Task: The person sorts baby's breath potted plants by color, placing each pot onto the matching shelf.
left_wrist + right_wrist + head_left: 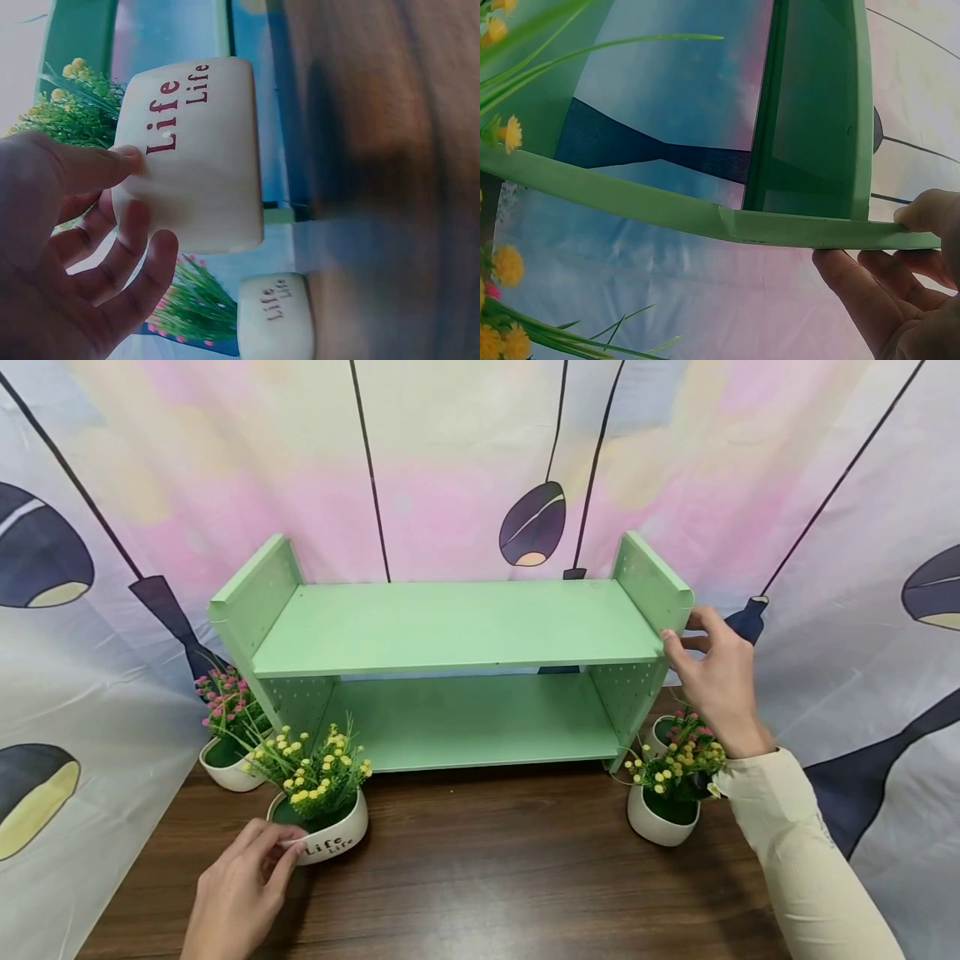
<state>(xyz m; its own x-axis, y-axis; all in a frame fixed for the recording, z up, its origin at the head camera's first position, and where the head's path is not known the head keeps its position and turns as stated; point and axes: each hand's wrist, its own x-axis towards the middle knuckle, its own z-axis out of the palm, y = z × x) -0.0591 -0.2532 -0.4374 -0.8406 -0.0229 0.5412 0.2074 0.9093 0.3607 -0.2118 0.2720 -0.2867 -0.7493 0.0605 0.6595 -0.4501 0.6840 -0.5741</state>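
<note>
My left hand (238,887) pinches the rim of a white flower pot (337,838) lettered "Life", thumb outside. Yellow flowers (313,777) with green blades of grass fill this pot. In the left wrist view the pot (202,165) looks raised off the wooden surface. A green two-tier shelf (450,622) stands behind it. My right hand (718,672) holds the front edge of the shelf's right side panel (654,581). From the right wrist view, the thumb lies on one face of the panel (802,234) and the fingers on the other.
A pot with pink flowers (234,767) stands left of the shelf. At its right are another yellow-flowered pot (663,818) and a pink-flowered one (660,732), partly hidden behind it. All stand on a brown wooden table (480,860). A patterned curtain (450,468) hangs behind.
</note>
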